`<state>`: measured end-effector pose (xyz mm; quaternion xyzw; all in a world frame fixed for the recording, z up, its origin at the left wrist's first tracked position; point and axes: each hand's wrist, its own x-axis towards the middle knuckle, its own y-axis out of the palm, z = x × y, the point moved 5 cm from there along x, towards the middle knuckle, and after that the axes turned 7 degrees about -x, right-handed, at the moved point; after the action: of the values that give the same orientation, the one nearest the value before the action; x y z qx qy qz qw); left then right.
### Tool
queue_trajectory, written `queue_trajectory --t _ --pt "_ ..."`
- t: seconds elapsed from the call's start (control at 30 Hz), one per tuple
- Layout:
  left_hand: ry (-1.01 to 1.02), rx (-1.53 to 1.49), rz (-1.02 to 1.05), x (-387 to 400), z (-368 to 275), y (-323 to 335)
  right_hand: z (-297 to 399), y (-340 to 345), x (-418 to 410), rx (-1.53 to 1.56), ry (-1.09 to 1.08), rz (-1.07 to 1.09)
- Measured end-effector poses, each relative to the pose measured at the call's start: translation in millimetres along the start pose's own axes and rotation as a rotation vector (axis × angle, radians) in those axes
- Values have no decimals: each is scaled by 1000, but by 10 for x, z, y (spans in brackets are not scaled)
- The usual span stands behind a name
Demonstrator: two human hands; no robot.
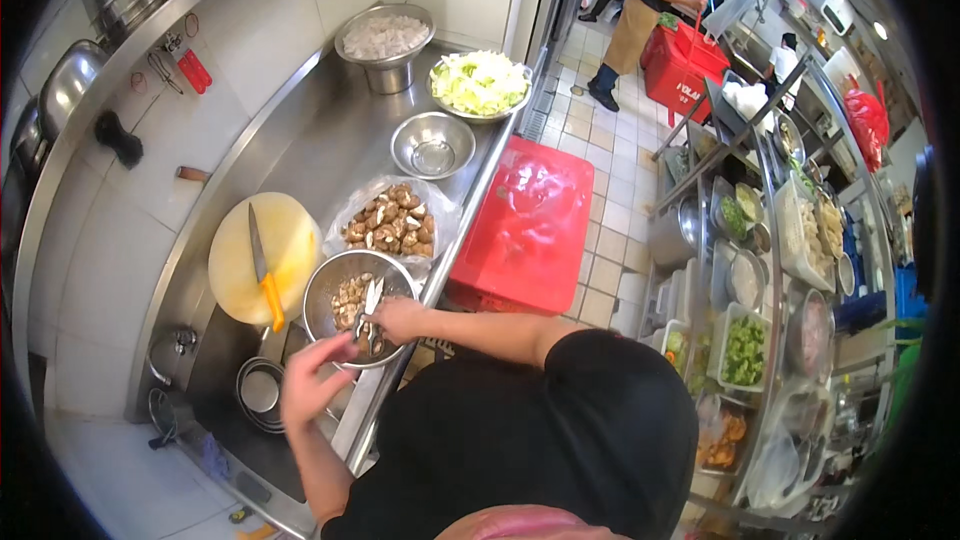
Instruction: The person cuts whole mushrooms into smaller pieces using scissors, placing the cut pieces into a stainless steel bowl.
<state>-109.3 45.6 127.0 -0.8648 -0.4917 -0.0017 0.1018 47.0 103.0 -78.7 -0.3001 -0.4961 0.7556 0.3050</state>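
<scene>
A steel mixing bowl (319,281) stands at the front edge of the counter, with cut mushroom pieces (349,300) in it. Over these pieces my right hand (399,319) grips a pair of scissors (373,300), blades pointing away from me; the exact finger hold is partly hidden. My left hand (319,379), blurred, is just outside the bowl's near rim, its fingers apart and their tips close to the scissor handles. Right behind the bowl, a clear plastic bag (442,206) lies open around whole brown mushrooms (394,221).
A knife (259,240) with a yellow handle lies on a round cutting board (232,270). Beyond are a steel bowl (433,144), chopped greens (480,81) and a heaped colander (385,37). The sink (225,390) holds round pans. A red lidded crate (525,232) borders the counter; a co-worker (652,7) stands farther off.
</scene>
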Motion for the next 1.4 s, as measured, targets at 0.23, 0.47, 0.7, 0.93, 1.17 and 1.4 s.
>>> queue_trajectory --t 0.23,0.47,0.7,0.93,1.17,1.4 --pt "884 -537 1067 -1432 -2466 71 -115 -67 -134 22 81 -194" --pt "1124 -73 1180 -1672 -2790 271 40 -30 -153 27 82 -182" --pt "1094 -69 1130 -1557 -2774 301 54 -103 -213 78 95 -162" --pt "1075 -76 1114 -1498 -2747 350 -5 -65 -213 39 101 -132" --pt "1069 -76 1090 -1471 -2732 404 -33 -62 -224 61 92 -156" --pt "1059 -74 1054 -1470 -2720 413 -49 -47 -204 43 72 -155"
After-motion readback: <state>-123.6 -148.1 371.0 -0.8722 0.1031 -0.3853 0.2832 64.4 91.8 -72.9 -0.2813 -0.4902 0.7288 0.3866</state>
